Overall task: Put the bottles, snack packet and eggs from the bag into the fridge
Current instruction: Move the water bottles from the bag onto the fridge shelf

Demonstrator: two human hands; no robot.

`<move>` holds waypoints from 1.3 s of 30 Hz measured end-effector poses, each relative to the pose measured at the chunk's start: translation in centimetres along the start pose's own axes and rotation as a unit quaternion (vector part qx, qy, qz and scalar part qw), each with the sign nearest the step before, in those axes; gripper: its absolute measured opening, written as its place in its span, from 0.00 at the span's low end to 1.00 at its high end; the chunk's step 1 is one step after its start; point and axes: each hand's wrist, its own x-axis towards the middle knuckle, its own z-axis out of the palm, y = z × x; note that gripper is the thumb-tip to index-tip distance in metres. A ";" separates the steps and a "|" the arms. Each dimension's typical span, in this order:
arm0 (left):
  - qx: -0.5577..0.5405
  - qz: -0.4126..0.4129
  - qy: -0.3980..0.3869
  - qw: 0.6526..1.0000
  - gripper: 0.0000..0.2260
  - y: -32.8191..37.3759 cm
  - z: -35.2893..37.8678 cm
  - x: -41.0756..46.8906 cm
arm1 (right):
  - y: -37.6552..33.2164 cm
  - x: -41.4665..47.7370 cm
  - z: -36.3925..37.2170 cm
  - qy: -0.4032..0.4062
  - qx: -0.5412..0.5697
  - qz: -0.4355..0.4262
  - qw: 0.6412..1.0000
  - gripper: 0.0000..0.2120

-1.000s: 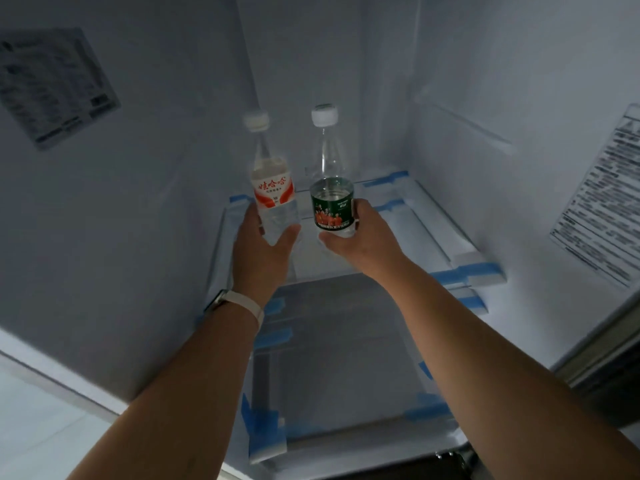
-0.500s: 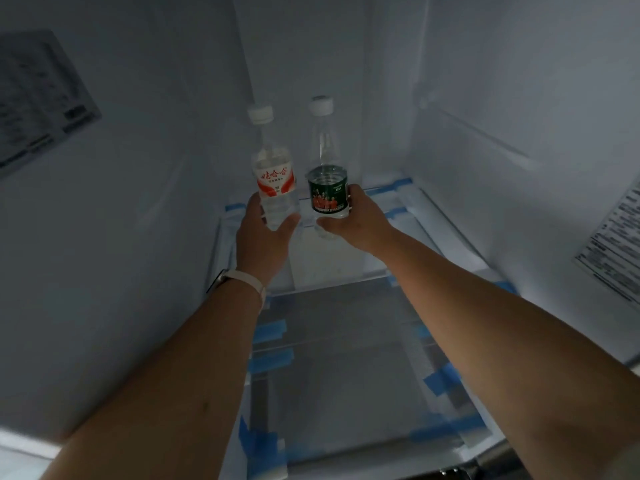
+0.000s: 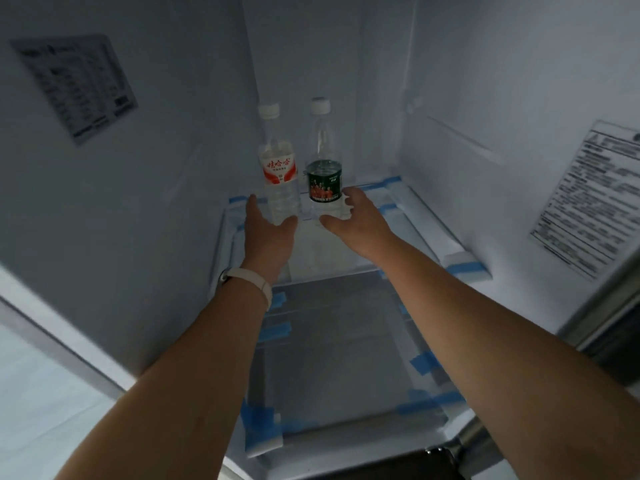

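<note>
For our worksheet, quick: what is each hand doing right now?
Left hand: open, cupped around the red-labelled water bottle.
Right hand: open, cupped around the green-labelled water bottle.

Single view, head-worn, wide-angle. Faces forward and down into open fridge interior (image 3: 485,81). Close range: both forearms enter from bottom edge, reach toward rear of shelf (image 3: 408,216). Side walls bowed by lens. No second view; no overlap.
</note>
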 end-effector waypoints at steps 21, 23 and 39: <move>0.447 0.198 -0.033 0.872 0.23 -3.0 -8.2 -21.7 | 0.0 -17.9 2.5 -0.077 -0.323 -0.217 0.918 0.21; 0.487 0.231 -0.007 0.842 0.21 -3.1 -9.5 -23.3 | -0.3 -19.3 2.8 -0.093 -0.318 -0.231 0.915 0.21; 0.593 0.151 0.121 0.781 0.21 -6.1 -26.1 -39.0 | -9.4 -32.4 11.5 -0.231 -0.331 -0.416 0.815 0.24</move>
